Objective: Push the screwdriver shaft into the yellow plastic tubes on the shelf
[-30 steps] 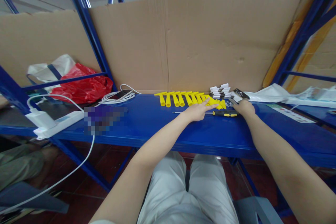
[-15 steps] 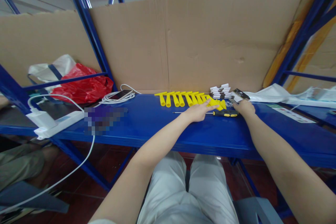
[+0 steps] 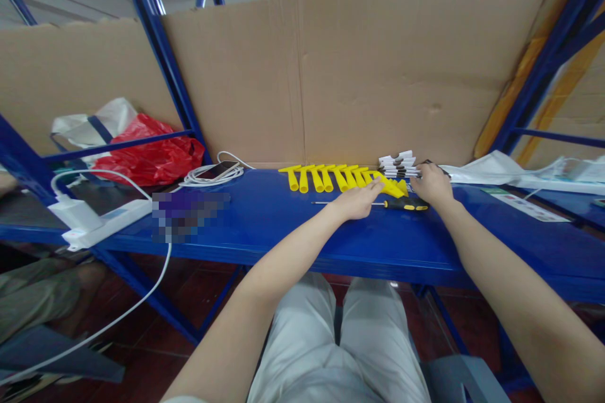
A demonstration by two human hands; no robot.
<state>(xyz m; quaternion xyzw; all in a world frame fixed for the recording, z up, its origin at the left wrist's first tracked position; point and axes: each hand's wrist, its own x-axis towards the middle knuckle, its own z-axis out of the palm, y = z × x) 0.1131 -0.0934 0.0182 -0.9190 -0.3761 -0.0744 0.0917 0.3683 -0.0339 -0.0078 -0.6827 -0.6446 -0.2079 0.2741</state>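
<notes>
My left hand (image 3: pixel 360 203) rests low over the right part of a row of yellow plastic T-shaped pieces (image 3: pixel 328 179). Its fingers stretch forward, and the tips meet a yellow piece (image 3: pixel 391 187) at the row's right end; no grip around it shows. Farther right, my right hand (image 3: pixel 432 184) is closed over a black-and-white card, which it mostly hides. Left of those fingers is a stack of white cards with black parts (image 3: pixel 397 164). A screwdriver with a black-and-yellow handle (image 3: pixel 406 203) lies in front, between the hands.
The blue shelf (image 3: pixel 265 220) backs onto a cardboard panel (image 3: pixel 368 75). Leftward are a coiled white cable (image 3: pixel 193 177) with a phone, a power strip (image 3: pixel 113 223) and a red plastic bag (image 3: pixel 155 154). White plastic sheeting (image 3: pixel 491 168) and a printed sheet (image 3: pixel 524 204) lie right.
My right hand has moved slightly up and left, covering the card that showed before. The left hand's pointing finger has drawn back beside the others; the screwdriver stays put.
</notes>
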